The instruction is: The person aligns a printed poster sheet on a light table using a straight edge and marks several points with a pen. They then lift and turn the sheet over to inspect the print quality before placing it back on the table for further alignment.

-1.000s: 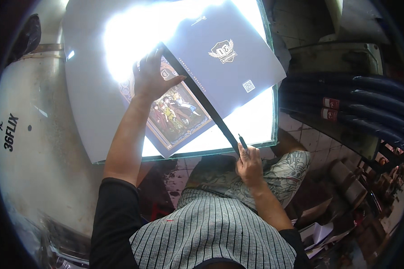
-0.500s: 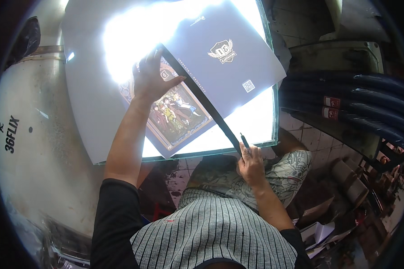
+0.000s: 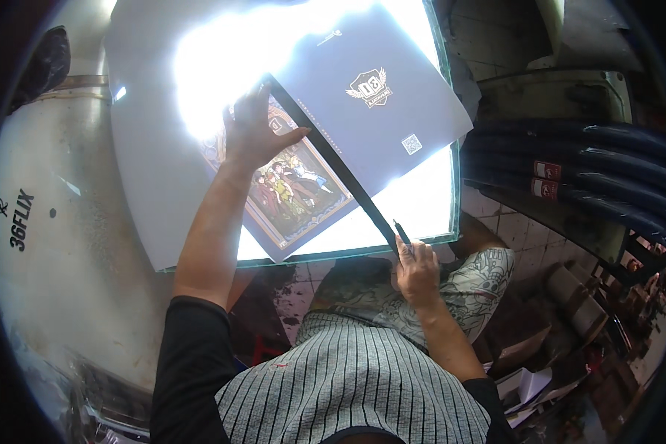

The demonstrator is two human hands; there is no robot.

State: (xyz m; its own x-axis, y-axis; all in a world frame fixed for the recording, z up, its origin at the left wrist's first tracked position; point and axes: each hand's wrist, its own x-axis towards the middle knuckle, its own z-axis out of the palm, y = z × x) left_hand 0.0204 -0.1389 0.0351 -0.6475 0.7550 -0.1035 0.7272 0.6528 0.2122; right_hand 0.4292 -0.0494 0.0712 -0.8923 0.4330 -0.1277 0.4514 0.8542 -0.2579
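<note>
A large blue printed cover sheet (image 3: 381, 66) lies on a brightly lit glass-topped table (image 3: 425, 200), with a winged crest on one half and an illustrated panel (image 3: 292, 189) of several figures on the other. Between the halves runs a straight black ruler-like strip (image 3: 333, 159), slanting from upper left to lower right. My left hand (image 3: 251, 133) lies spread over the illustrated half, its thumb reaching onto the strip. At the strip's near end my right hand (image 3: 418, 274) is closed around a slim dark pen-like tool (image 3: 401, 231), its tip pointing up and away; the fingers touch the strip.
A grey sheet (image 3: 137, 185) lies under the cover's left side. Further left is a pale worn surface (image 3: 74, 214) with a dark plastic bag (image 3: 44, 66). Blue wrapped rolls (image 3: 584, 159) lie at the right, above cardboard pieces (image 3: 581, 300). Glare hides part of the cover.
</note>
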